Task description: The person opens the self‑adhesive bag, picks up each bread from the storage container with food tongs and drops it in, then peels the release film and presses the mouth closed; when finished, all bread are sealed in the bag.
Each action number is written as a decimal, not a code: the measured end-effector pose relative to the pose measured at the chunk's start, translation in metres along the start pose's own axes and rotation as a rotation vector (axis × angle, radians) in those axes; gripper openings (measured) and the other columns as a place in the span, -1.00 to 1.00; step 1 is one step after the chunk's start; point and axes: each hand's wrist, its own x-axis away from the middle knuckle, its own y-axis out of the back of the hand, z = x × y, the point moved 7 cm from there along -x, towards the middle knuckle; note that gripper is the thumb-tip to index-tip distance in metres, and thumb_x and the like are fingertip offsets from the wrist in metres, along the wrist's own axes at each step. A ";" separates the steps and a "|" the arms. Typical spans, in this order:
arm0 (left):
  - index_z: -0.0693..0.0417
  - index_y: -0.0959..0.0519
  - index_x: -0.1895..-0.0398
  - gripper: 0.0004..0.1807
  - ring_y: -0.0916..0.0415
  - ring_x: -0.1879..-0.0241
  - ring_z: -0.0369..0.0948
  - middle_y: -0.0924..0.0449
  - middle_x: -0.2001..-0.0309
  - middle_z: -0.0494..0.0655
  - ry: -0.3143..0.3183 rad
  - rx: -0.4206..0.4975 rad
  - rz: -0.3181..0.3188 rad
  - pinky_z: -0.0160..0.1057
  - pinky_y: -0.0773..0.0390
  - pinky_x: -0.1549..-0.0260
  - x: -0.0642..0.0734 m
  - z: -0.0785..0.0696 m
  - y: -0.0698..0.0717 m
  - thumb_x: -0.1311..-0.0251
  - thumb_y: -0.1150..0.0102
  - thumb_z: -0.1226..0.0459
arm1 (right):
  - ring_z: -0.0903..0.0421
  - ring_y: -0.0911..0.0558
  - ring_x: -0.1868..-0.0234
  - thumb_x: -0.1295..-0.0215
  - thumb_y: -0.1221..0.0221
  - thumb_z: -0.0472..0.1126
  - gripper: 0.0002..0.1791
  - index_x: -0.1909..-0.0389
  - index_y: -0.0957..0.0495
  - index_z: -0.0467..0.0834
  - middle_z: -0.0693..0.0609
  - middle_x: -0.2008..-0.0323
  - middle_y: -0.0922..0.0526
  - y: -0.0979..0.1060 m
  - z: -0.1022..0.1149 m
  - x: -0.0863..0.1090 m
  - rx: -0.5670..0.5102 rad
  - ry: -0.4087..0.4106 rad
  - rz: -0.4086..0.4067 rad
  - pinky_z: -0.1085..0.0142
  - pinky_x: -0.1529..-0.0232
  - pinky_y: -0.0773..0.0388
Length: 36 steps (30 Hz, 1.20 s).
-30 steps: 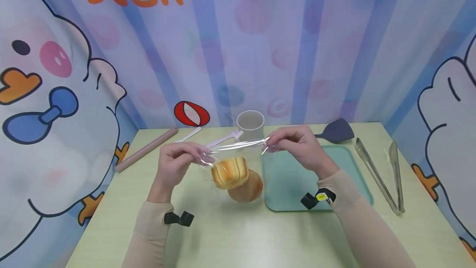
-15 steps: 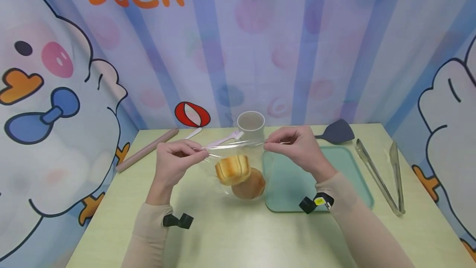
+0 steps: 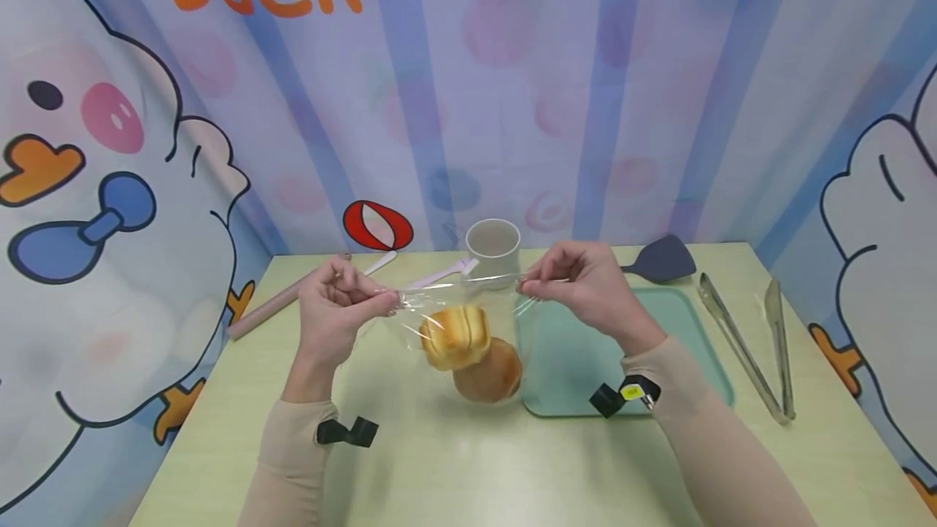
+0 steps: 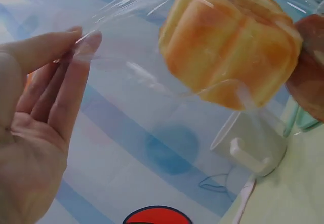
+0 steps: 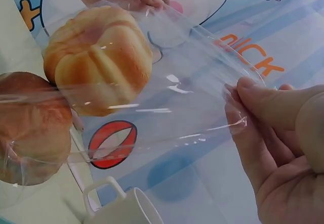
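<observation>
A clear plastic bag (image 3: 432, 295) hangs above the table, its top edge stretched between both hands. My left hand (image 3: 329, 307) pinches one top corner between thumb and fingers. The opposite corner is pinched by my right hand (image 3: 586, 287). Inside the bag are two breads: a golden, ridged bun (image 3: 455, 337) and, lower and to the right, a browner round bun (image 3: 488, 372). In the left wrist view the ridged bun (image 4: 230, 44) shows through the film. The right wrist view shows the ridged bun (image 5: 98, 59) next to the round bun (image 5: 33, 128).
A green tray (image 3: 622, 397) lies at right, partly under my right forearm. Metal tongs (image 3: 743, 348) and a dark spatula (image 3: 664, 259) lie beyond it. Behind the bag stand a white mug (image 3: 494, 238) and a lilac fork (image 3: 439, 273). A rolling pin (image 3: 267, 309) lies at left.
My left hand has shifted slightly left, its fingers more curled. My right hand keeps its corner. The bag and buns have swayed a little, staying in the air between the hands.
</observation>
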 end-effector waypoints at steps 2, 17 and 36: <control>0.20 -0.46 0.21 -0.69 -0.81 0.32 -0.10 -0.77 0.28 -0.07 -0.005 -0.021 0.002 -0.15 -0.79 0.23 0.001 0.003 -0.004 -0.19 -0.32 0.67 | -0.01 -0.83 0.25 -0.23 -0.39 -0.53 -0.84 0.37 -0.58 -0.35 -0.08 0.27 -0.82 0.000 -0.003 -0.001 0.007 -0.010 0.000 0.13 0.19 -0.79; 0.49 -0.66 -0.02 -0.74 -0.74 0.07 -0.16 -0.29 0.14 0.09 -0.034 -0.232 0.084 -0.05 -0.77 0.17 0.003 0.015 -0.049 -0.53 0.04 0.55 | 0.02 -0.73 0.06 -0.38 -0.35 -0.18 -0.64 -0.16 -0.63 -0.15 -0.01 0.06 -0.73 -0.024 0.007 -0.008 0.456 0.015 0.097 0.05 -0.04 -0.69; 0.44 -0.65 -0.08 -0.74 -0.77 0.32 -0.28 -0.44 0.10 0.22 -0.071 -0.302 -0.074 -0.18 -0.75 0.40 0.008 0.005 -0.024 -0.42 -0.08 0.62 | 0.32 -0.41 0.63 -0.37 -0.39 0.04 -0.64 0.60 -0.56 0.10 0.30 0.68 -0.50 -0.061 0.015 -0.014 0.946 0.086 0.270 0.35 0.57 -0.32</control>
